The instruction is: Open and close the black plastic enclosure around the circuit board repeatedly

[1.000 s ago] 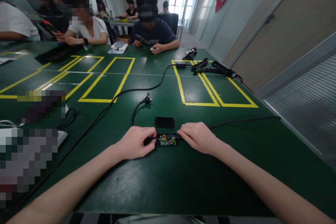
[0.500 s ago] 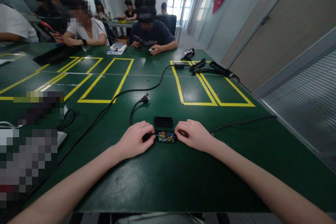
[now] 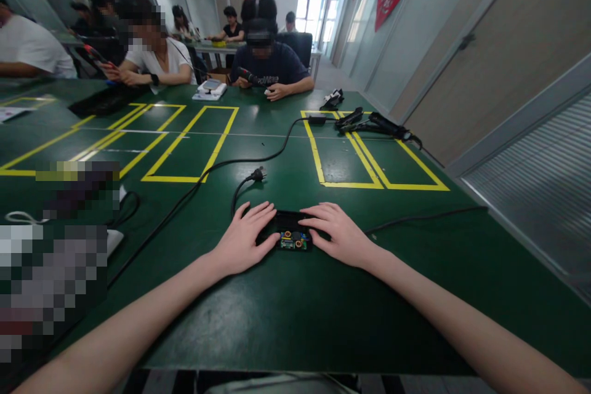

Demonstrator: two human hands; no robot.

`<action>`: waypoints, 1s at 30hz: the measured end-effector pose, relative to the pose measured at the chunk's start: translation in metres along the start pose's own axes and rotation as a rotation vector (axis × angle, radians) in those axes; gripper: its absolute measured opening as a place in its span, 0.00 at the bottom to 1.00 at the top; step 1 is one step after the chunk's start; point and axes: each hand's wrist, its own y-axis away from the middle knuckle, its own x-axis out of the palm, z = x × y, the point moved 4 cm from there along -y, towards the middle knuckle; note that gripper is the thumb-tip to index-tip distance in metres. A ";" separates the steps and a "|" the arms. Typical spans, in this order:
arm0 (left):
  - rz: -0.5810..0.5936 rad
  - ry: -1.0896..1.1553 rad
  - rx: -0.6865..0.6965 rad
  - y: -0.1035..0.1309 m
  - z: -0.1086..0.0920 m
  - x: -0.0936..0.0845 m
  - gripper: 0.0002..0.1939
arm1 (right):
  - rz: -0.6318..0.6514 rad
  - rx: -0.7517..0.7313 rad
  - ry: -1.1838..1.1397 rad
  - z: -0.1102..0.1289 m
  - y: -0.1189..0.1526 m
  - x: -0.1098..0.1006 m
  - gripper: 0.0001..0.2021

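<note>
A small circuit board with copper-wound coils lies face up in a shallow black case on the green table in front of me. Just behind it is an empty black cover, its hollow side up. My left hand is open at the left end, its fingers stretched toward the cover and its thumb by the board. At the right end my right hand is open too, fingertips at the cover's right edge. Whether either hand touches the cover is unclear. Black cords run out under both hands; one ends in a plug.
A long black cable crosses the table to a black hinged tool at the back right. Yellow tape marks rectangles. A white device stands far back. Blurred-out items lie left. Co-workers sit across the table, one in a dark shirt.
Both hands have let go of the cord ends at the case and opened, their fingers now stretched forward around the cover. The case has stayed in about the same place.
</note>
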 end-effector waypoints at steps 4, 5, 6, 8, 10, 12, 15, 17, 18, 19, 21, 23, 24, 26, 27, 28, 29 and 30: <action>-0.021 0.273 -0.004 0.000 -0.006 -0.003 0.16 | -0.097 0.028 -0.218 0.001 0.000 -0.005 0.08; -0.019 0.349 -0.011 0.001 -0.009 -0.004 0.14 | -0.128 0.028 -0.286 0.003 0.000 -0.006 0.07; -0.030 0.394 -0.014 0.001 -0.011 -0.004 0.11 | -0.156 0.026 -0.347 0.004 0.000 -0.007 0.07; -0.045 0.427 -0.016 0.002 -0.014 -0.005 0.09 | -0.177 0.015 -0.410 0.010 0.000 -0.008 0.09; -0.055 0.413 -0.007 0.002 -0.016 -0.005 0.10 | -0.135 -0.039 -0.377 0.017 -0.001 -0.009 0.10; -0.047 0.368 0.029 0.002 -0.017 -0.005 0.11 | -0.052 -0.137 -0.309 0.027 0.000 -0.011 0.11; -0.006 0.275 0.146 0.002 -0.020 -0.006 0.13 | 0.039 -0.251 -0.243 0.037 0.002 -0.012 0.15; 0.024 0.246 0.203 0.002 -0.022 -0.008 0.15 | 0.046 -0.290 -0.205 0.040 0.002 -0.011 0.12; 0.032 0.243 0.212 0.002 -0.022 -0.009 0.16 | 0.033 -0.306 -0.182 0.040 0.002 -0.010 0.10; 0.039 0.241 0.212 0.003 -0.023 -0.010 0.17 | 0.016 -0.319 -0.161 0.040 0.002 -0.010 0.09; 0.048 0.233 0.207 0.003 -0.023 -0.010 0.18 | -0.020 -0.328 -0.125 0.039 0.002 -0.008 0.09; 0.043 0.211 0.206 0.004 -0.024 -0.010 0.20 | -0.061 -0.305 -0.105 0.037 0.002 -0.007 0.10; 0.036 0.197 0.202 0.005 -0.023 -0.009 0.22 | -0.084 -0.289 -0.101 0.036 0.001 -0.006 0.10; 0.020 0.172 0.187 0.005 -0.021 -0.006 0.26 | -0.139 -0.248 -0.108 0.034 0.001 -0.006 0.10; 0.011 0.165 0.180 0.005 -0.020 -0.004 0.27 | -0.158 -0.224 -0.117 0.033 0.001 -0.005 0.10; 0.002 0.163 0.176 0.006 -0.018 -0.003 0.28 | -0.164 -0.201 -0.129 0.032 0.001 -0.005 0.10; -0.008 0.161 0.173 0.006 -0.017 -0.002 0.28 | -0.159 -0.178 -0.142 0.031 0.000 -0.004 0.10; -0.018 0.157 0.170 0.006 -0.015 -0.002 0.28 | -0.142 -0.157 -0.153 0.030 0.000 -0.003 0.11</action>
